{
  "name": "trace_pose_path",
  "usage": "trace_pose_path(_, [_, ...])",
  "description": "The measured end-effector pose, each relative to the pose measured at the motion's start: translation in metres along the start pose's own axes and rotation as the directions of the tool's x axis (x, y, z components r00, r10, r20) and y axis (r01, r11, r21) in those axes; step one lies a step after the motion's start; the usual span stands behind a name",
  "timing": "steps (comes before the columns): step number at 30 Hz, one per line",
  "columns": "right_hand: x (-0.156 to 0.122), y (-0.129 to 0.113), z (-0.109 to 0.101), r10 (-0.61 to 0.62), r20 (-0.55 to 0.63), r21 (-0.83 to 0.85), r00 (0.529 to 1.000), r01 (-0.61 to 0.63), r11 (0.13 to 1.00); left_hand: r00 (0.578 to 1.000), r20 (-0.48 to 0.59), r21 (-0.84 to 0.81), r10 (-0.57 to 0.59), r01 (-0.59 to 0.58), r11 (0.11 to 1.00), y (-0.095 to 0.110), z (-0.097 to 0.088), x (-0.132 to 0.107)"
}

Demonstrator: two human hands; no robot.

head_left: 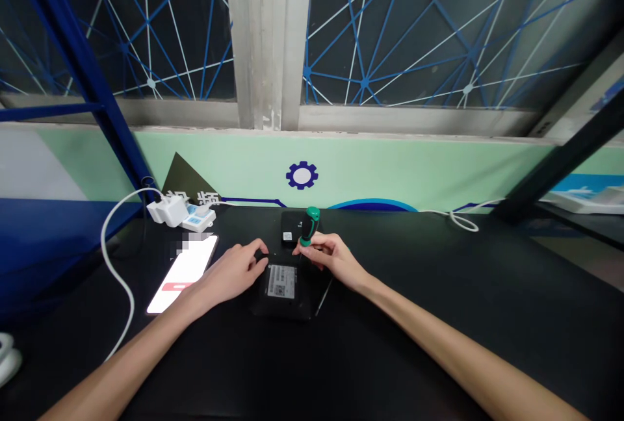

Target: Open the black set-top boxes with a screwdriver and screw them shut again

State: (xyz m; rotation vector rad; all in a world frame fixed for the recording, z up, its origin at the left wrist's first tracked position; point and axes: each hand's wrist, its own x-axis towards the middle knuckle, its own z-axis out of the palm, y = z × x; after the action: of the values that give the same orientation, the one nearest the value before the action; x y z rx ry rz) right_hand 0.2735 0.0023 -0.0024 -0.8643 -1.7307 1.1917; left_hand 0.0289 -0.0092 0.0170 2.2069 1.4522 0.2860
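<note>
A black device with a white printed label (281, 281) lies flat on the black table in front of me. My left hand (238, 268) is closed at its upper left corner, thumb and forefinger gripping the edge. In my right hand (334, 257), a screwdriver (311, 225) with a green and black handle stands nearly upright over the device's upper right part. Its tip is too small and dark to make out. Beside the device's right edge lies a thin silvery rod (324, 297). Just behind is a small black box (288, 226) with a small white label, partly covered by the screwdriver.
Left of the device lies a phone (188, 271) with a lit screen, partly under my left forearm. A power strip (197, 217) with a white plug (168, 210) and white cable (103, 239) is at the back left. Another white cable (461, 221) runs along the wall.
</note>
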Motion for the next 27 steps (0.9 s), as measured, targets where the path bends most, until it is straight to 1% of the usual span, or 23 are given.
trace_pose_path(4, [-0.0004,-0.0038,0.0014,0.037,0.007,0.024,0.999,-0.038,0.999,1.0,0.005,0.004,-0.004,0.004,1.0,0.001,-0.0004,-0.0003])
trace_pose_path(7, [0.0005,-0.0064,0.0035,0.073,-0.018,0.066,0.997,-0.072,0.995,1.0,0.005,0.005,-0.002,0.002,1.0,0.0004,0.0,0.0])
trace_pose_path(11, [0.0015,-0.0075,0.0057,0.079,-0.022,0.108,0.997,-0.076,0.991,1.0,0.0,0.007,-0.006,0.006,1.0,0.0001,-0.0001,-0.0004])
trace_pose_path(23, [-0.0017,-0.0094,0.0056,0.109,-0.013,0.114,0.994,-0.107,0.988,1.0,0.011,-0.007,-0.013,0.013,1.0,0.002,-0.0007,-0.0003])
trace_pose_path(27, [-0.0019,-0.0103,0.0047,0.102,-0.018,0.084,0.995,-0.101,0.991,1.0,0.01,-0.001,-0.006,0.006,1.0,0.0013,-0.0004,-0.0007])
